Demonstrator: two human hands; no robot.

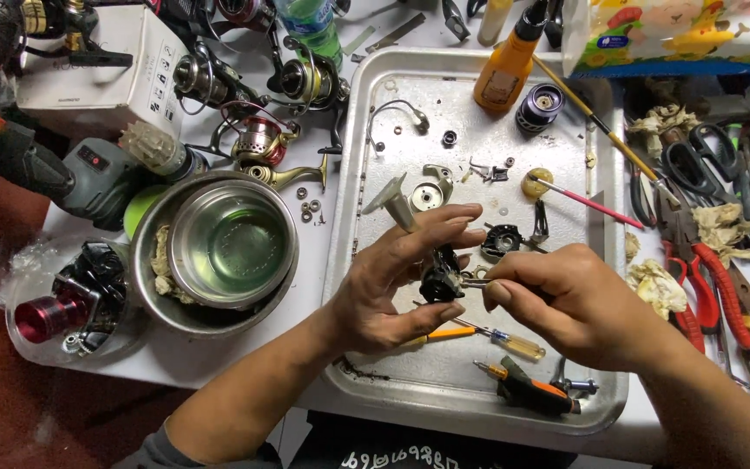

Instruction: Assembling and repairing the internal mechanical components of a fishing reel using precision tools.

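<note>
Over a metal tray (pixel 375 87) my left hand (pixel 392 282) grips a small black fishing reel body (pixel 441 280) between thumb and fingers. My right hand (pixel 566 304) pinches a thin metal tool (pixel 472 281) whose tip touches the reel body. Loose reel parts lie on the tray: a black rotor piece (pixel 501 241), a silver side plate (pixel 427 196), a wire bail arm (pixel 392 113) and a dark spool (pixel 538 106). Two small screwdrivers (pixel 514 345) rest under my hands.
An orange oil bottle (pixel 505 65) stands at the tray's far edge. Nested steel bowls (pixel 232 243) sit left, with several reels (pixel 258 139) behind. Pliers (pixel 726 295), scissors (pixel 696 161) and rags (pixel 722 226) crowd the right side. A red-spooled reel (pixel 71 308) lies in a dish.
</note>
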